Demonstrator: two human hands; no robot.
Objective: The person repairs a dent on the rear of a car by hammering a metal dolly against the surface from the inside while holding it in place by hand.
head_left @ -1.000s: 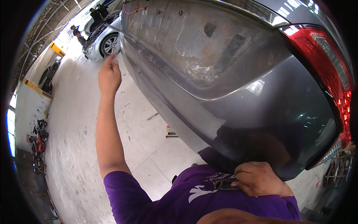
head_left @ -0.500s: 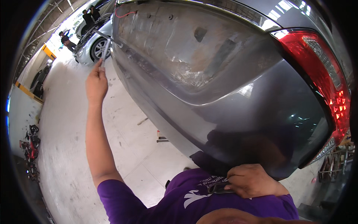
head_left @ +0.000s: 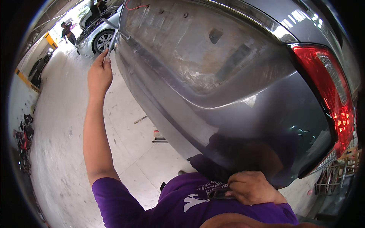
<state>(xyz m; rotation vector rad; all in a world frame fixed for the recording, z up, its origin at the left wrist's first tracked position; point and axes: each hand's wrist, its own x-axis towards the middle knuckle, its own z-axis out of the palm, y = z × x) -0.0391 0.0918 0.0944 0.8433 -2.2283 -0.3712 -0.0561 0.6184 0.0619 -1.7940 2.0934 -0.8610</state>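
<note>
My left hand [head_left: 100, 76] reaches forward on an outstretched arm, its fingers closed around the handle of a grey metal hammer [head_left: 114, 37]. The hammer's long, slim head lies across the far left edge of a dark grey car panel [head_left: 228, 125]; I cannot tell whether it touches. A recess [head_left: 190, 57] in the panel shows scuffed, bare-looking patches. Close to my chest, my right hand [head_left: 253, 187] is bent inward, fingers curled over a small dark object [head_left: 220, 194]. Its kind is not clear, and the fingers hide part of it.
A red tail light [head_left: 323, 87] is lit at the car's right corner. A silver car [head_left: 99, 38] with its bonnet raised stands ahead left, a person [head_left: 68, 33] near it. On the floor [head_left: 64, 125] lie a thin stick [head_left: 140, 119] and a small object [head_left: 159, 137]. Motorcycles [head_left: 24, 140] line the left.
The view has turned slightly, so the tail light sits lower. My left hand and the hammer appear a little higher in the picture. My right hand keeps its hold near my chest.
</note>
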